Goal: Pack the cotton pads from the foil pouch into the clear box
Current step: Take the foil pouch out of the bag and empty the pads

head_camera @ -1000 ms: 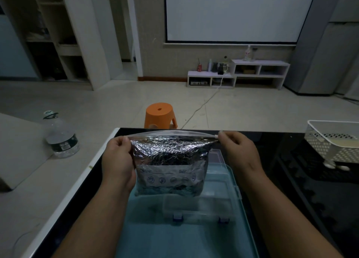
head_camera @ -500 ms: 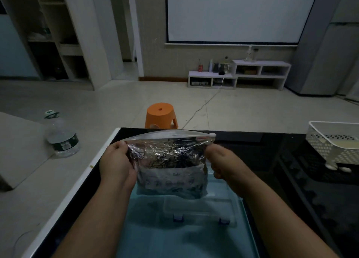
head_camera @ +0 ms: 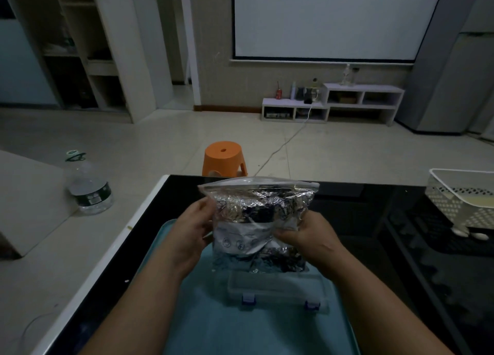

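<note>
Foil pouch (head_camera: 259, 221) looks light, crinkly, slippery; left hand (head_camera: 196, 230) and right hand (head_camera: 310, 234) pinch its sides, safest gripped up top.

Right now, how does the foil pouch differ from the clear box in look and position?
The foil pouch is held upright in the air, left hand and right hand gripping its sides; the clear box lies flat on the blue tray. The pouch is crinkled and shiny; the box is smooth and see-through, with blue latches in front. Both are over the tray, close to the person.
</note>
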A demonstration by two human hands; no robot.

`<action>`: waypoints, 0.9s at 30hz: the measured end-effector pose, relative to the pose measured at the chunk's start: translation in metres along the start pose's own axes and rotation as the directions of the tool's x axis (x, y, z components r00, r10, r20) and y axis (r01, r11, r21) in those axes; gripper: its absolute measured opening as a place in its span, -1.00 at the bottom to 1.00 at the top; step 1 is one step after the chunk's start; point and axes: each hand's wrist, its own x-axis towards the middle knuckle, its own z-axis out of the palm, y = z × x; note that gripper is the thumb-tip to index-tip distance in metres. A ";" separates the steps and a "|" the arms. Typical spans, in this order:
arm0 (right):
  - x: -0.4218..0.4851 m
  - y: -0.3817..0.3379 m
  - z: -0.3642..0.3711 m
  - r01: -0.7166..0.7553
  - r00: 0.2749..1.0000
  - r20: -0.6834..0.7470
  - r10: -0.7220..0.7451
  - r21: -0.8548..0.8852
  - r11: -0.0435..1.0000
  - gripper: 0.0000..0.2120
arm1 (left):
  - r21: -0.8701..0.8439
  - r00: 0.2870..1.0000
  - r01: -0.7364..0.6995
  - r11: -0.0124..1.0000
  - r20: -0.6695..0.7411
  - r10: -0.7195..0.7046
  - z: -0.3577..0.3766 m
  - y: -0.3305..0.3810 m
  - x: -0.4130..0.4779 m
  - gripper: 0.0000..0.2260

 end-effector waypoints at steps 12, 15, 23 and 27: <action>0.008 0.007 0.005 -0.054 0.991 -0.131 0.031 -0.176 0.983 -0.86 | 0.255 0.990 -0.137 0.957 0.013 0.139 -0.013 0.000 0.004 -0.55; 0.009 0.002 0.007 -0.204 0.972 -0.111 0.207 0.035 0.978 -0.78 | 0.267 0.979 -0.196 0.944 -0.008 0.205 -0.020 0.000 0.003 -0.57; 0.005 -0.009 0.023 -0.629 0.775 0.343 0.531 0.502 0.594 -0.58 | 0.298 0.958 -0.275 0.914 0.011 0.285 -0.043 0.000 -0.002 -0.57; 0.003 -0.019 0.042 -0.643 0.762 0.471 0.444 0.634 0.429 -0.65 | 0.367 0.953 -0.286 0.885 0.009 0.304 -0.060 0.012 -0.005 -0.53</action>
